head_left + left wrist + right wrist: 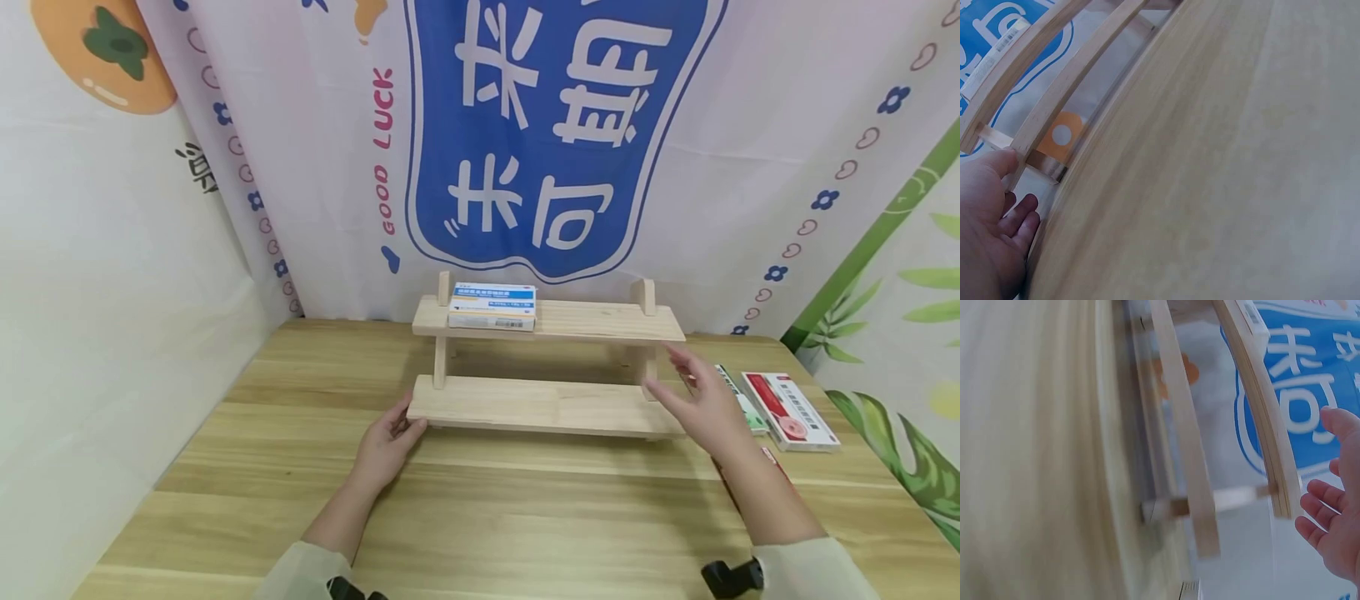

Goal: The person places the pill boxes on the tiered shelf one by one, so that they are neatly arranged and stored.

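A two-tier wooden shelf stands on the table, its long side facing me. On the left part of its upper board lies a white and blue medicine box. My left hand holds the left end of the lower board; in the left wrist view the thumb is against the board's end and the lower fingers are loosely bent. Beside the shelf's right end is my right hand, fingers spread and nothing in them. The right wrist view shows a gap between that hand and the boards.
Right of the shelf lie a red and white box and a green and white box, partly behind my right hand. A red-edged item is mostly hidden under the right forearm. A printed cloth hangs behind the wooden table.
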